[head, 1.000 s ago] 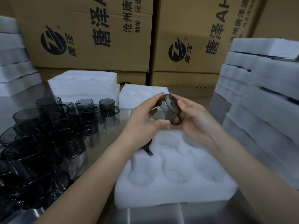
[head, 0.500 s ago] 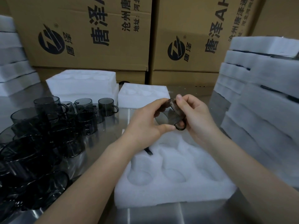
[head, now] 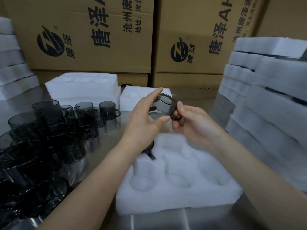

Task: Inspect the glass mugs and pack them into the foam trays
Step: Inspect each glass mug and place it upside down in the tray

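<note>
Mug (head: pixel 163 106), smoked glass, is up in the air over the far edge of the foam tray (head: pixel 167 202), not touching it. It is tilted, close to lying on its side, with the handle toward the tray's right side. My left hand (head: pixel 141 120) clamps the body, index finger along the upper rim and thumb tip under the lower edge, glass pinched between them. My right hand (head: pixel 192 125) pinches the handle loop between thumb and curled fingers. Both hands are closed on this one mug. Which end faces me I cannot tell, because the glass is see-through and blurred.

Foam tray is white and sits on the steel table (head: pixel 191 219), with round pockets in two rows. Its far-left pocket holds a second mug (head: pixel 149 151), mostly hidden under my left wrist. Only a dark rim and handle show.

Left of the tray is a crowd of loose mugs (head: pixel 49 130) on the table, the far ones upright, many touching. Beyond the tray are two foam blocks (head: pixel 83 90) side by side, the larger one on the left. Behind them stand cardboard boxes (head: pixel 99 39) with a printed logo and Chinese text. Right of the tray is a tall foam stack (head: pixel 265 100) with dark edges between its layers. Far left of the tray, past the loose mugs, is a smaller foam pile (head: pixel 11 67).
</note>
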### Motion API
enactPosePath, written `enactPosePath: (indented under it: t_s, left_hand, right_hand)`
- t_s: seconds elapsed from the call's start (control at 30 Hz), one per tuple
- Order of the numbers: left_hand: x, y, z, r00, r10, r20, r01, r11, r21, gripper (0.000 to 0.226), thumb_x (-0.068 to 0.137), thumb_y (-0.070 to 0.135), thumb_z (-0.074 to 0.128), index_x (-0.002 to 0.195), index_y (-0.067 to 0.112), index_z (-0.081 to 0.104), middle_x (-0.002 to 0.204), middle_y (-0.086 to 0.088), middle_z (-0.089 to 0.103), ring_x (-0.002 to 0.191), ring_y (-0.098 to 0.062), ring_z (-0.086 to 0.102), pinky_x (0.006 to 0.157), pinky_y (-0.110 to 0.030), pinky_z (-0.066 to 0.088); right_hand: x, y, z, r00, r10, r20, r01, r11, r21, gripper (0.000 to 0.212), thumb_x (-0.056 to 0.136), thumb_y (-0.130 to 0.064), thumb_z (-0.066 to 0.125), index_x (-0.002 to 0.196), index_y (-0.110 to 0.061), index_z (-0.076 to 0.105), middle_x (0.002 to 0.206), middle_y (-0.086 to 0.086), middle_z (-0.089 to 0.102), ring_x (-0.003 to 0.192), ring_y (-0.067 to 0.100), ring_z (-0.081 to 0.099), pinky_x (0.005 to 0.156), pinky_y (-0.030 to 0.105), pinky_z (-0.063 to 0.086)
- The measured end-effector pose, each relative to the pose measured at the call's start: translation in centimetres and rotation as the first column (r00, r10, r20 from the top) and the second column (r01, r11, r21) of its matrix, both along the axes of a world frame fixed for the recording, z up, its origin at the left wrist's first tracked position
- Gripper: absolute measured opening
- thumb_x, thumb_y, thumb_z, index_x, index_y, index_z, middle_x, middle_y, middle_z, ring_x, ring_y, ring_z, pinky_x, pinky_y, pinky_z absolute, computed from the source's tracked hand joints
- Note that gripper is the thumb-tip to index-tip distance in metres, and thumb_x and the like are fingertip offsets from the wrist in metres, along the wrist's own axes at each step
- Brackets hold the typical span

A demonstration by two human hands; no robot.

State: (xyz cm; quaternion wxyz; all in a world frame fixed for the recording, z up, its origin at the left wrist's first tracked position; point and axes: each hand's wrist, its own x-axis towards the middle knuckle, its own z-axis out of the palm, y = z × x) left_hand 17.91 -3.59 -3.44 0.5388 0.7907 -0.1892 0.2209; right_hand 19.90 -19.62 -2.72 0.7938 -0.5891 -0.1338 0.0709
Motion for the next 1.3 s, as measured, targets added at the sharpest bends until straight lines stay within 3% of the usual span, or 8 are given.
enactPosePath:
  t_s: [0.17, 0.27, 0.37, 0.47, 0.63, 0.9, 1.1, 1.3]
  left_hand:
    - [-0.2, -0.2, 0.2, 0.998, 0.045, -0.051, -0.049, 0.995, -0.082, 0.058, 0.083, 0.023, 0.073, 0.135, 0.03, 0.049, 0.118, 0.007, 0.06, 0.108, -0.009, 0.059, 0.092, -0.027, 0.049]
    - [-0.3, -0.1, 0.2, 0.996, 0.058, -0.075, -0.066, 0.992, -0.106, 0.053, 0.086, 0.03, 0.071, 0.134, 0.028, 0.049, 0.11, 0.006, 0.062, 0.084, 0.0, 0.062, 0.079, -0.021, 0.049]
    - [-0.3, 0.0, 0.3, 0.99, 0.01, -0.139, -0.036, 0.982, -0.186, 0.053, 0.082, 0.039, 0.067, 0.13, 0.021, 0.053, 0.106, 0.0, 0.066, 0.086, -0.01, 0.067, 0.082, -0.028, 0.052]
    - [-0.3, 0.2, 0.4, 0.98, -0.089, -0.178, 0.036, 0.959, -0.28, 0.036, 0.091, 0.029, 0.063, 0.122, 0.012, 0.058, 0.099, -0.009, 0.069, 0.087, -0.027, 0.069, 0.078, -0.036, 0.057]
    - [-0.1, 0.2, 0.5, 0.967, -0.169, -0.191, 0.09, 0.927, -0.364, 0.026, 0.097, 0.021, 0.054, 0.117, 0.007, 0.06, 0.085, -0.008, 0.069, 0.07, -0.022, 0.068, 0.065, -0.028, 0.055]
    - [0.1, 0.1, 0.0, 0.994, -0.059, -0.092, 0.03, 0.959, -0.282, 0.052, 0.081, 0.013, 0.076, 0.127, 0.025, 0.055, 0.114, 0.001, 0.065, 0.095, -0.004, 0.066, 0.091, -0.024, 0.052]
    - [-0.2, -0.2, -0.2, 1.0, -0.001, 0.025, 0.003, 0.993, -0.117, 0.064, 0.073, 0.022, 0.083, 0.13, 0.031, 0.055, 0.113, 0.021, 0.061, 0.102, 0.001, 0.062, 0.092, -0.014, 0.046]
    - [-0.4, -0.3, 0.1, 0.999, 0.018, 0.048, -0.013, 0.995, -0.098, 0.065, 0.074, 0.024, 0.082, 0.131, 0.032, 0.054, 0.11, 0.025, 0.059, 0.103, -0.001, 0.061, 0.092, -0.012, 0.045]
  right_hand:
    - [-0.3, 0.1, 0.4, 1.0, 0.022, 0.013, -0.023, 0.995, 0.098, 0.021, 0.079, -0.026, 0.059, 0.079, -0.004, 0.06, 0.065, 0.0, 0.061, 0.051, 0.012, 0.051, 0.056, 0.022, 0.047]
    - [-0.6, 0.1, 0.5, 0.995, 0.043, 0.085, -0.053, 0.99, 0.128, 0.021, 0.08, -0.02, 0.056, 0.088, -0.001, 0.061, 0.068, 0.0, 0.063, 0.055, 0.009, 0.051, 0.058, 0.019, 0.047]
    - [-0.9, 0.1, 0.5, 0.982, 0.038, 0.185, -0.048, 0.998, 0.051, 0.019, 0.081, -0.017, 0.055, 0.089, -0.003, 0.064, 0.058, 0.001, 0.055, 0.055, 0.008, 0.049, 0.058, 0.017, 0.044]
    - [-1.1, 0.2, 0.6, 0.952, 0.004, 0.305, 0.022, 0.996, -0.082, 0.014, 0.084, -0.02, 0.061, 0.085, -0.012, 0.072, 0.06, -0.002, 0.05, 0.055, 0.009, 0.044, 0.059, 0.019, 0.036]
    - [-1.1, 0.6, 0.6, 0.898, -0.085, 0.432, 0.183, 0.965, -0.19, 0.024, 0.088, -0.028, 0.057, 0.073, -0.028, 0.076, 0.064, -0.012, 0.049, 0.054, 0.006, 0.042, 0.055, 0.016, 0.035]
    - [-1.1, 0.9, 0.9, 0.975, -0.083, 0.208, 0.124, 0.973, -0.195, 0.046, 0.086, -0.057, 0.05, 0.054, -0.024, 0.053, 0.061, -0.002, 0.039, 0.056, 0.014, 0.038, 0.056, 0.024, 0.031]
    - [-1.0, 0.7, 0.7, 0.974, -0.164, 0.154, 0.202, 0.939, -0.277, 0.061, 0.084, -0.066, 0.045, 0.042, -0.022, 0.036, 0.049, 0.0, 0.032, 0.05, 0.017, 0.037, 0.058, 0.03, 0.028]
    - [-0.8, 0.7, 0.4, 0.972, -0.16, 0.173, 0.206, 0.934, -0.292, 0.061, 0.074, -0.073, 0.045, 0.042, -0.021, 0.046, 0.047, 0.003, 0.037, 0.046, 0.017, 0.038, 0.057, 0.03, 0.031]
